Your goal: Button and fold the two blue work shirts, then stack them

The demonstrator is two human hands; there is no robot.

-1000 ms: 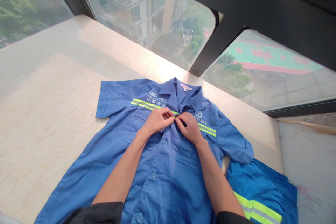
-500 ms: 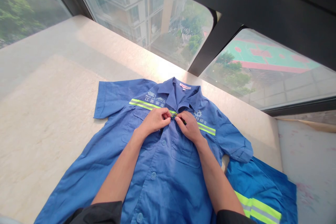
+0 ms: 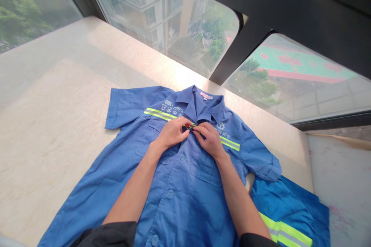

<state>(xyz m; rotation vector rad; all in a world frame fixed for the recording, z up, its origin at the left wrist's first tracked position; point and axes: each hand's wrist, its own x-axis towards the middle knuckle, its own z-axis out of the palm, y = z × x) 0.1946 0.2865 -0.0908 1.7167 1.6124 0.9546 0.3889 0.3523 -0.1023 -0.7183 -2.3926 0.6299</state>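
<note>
A blue short-sleeved work shirt [image 3: 121,179] lies spread face up, its collar toward the window. It has a yellow-green reflective stripe across the chest, white printing and a column of buttons down the front. My left hand [image 3: 173,133] pinches the front edge of the shirt at the stripe, just below the collar opening. Beside it, my right hand [image 3: 209,139] pinches the opposite front edge, the fingertips of both hands almost touching. Whether a button sits between the fingers is hidden. Below the hands, a button [image 3: 182,157] shows on the front strip.
The shirt rests on a pale stone sill [image 3: 58,96]. A brighter blue garment [image 3: 285,197] with reflective bands lies at the lower right, partly under the shirt's sleeve. Dark window frames [image 3: 228,60] and glass border the far side. A pale patterned surface [image 3: 342,185] lies at right.
The whole view has shifted slightly. Both hands stay at the same place on the shirt front, with small finger movements; a bit of red shows between the left fingers.
</note>
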